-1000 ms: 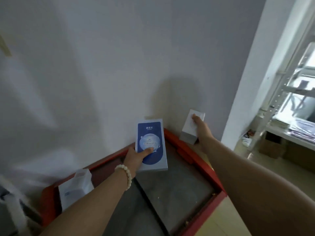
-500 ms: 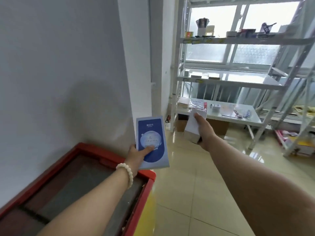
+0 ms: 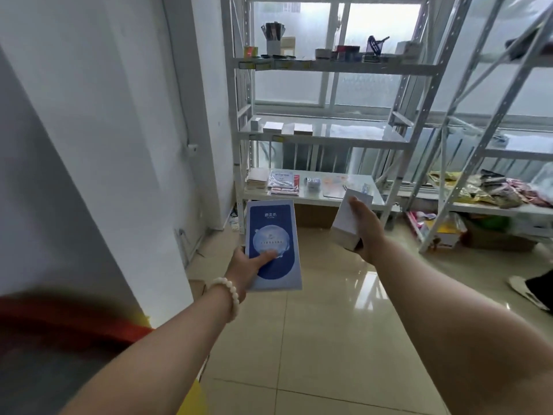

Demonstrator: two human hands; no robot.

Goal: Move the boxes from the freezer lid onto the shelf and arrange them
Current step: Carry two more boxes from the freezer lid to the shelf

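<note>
Boxes carried from freezer toward the shelf

Boxes are in both hands. The left hand (image 3: 246, 266), a pale bead bracelet (image 3: 228, 292) on its wrist, is closed on the bottom edge of a flat blue box (image 3: 271, 244), thumb across its front. The right hand (image 3: 363, 227) is wrapped around a small white box (image 3: 347, 224), held upright. Both are out in front, over open tiled floor (image 3: 314, 339). Half a second ago the red freezer (image 3: 59, 322) filled the lower left; now only a blurred corner shows, and the metal shelf (image 3: 323, 136) looms larger. So pickup looks done and carrying is under way. Three small white boxes (image 3: 284, 127) already sit on the middle level, with bare room beside them.
</note>
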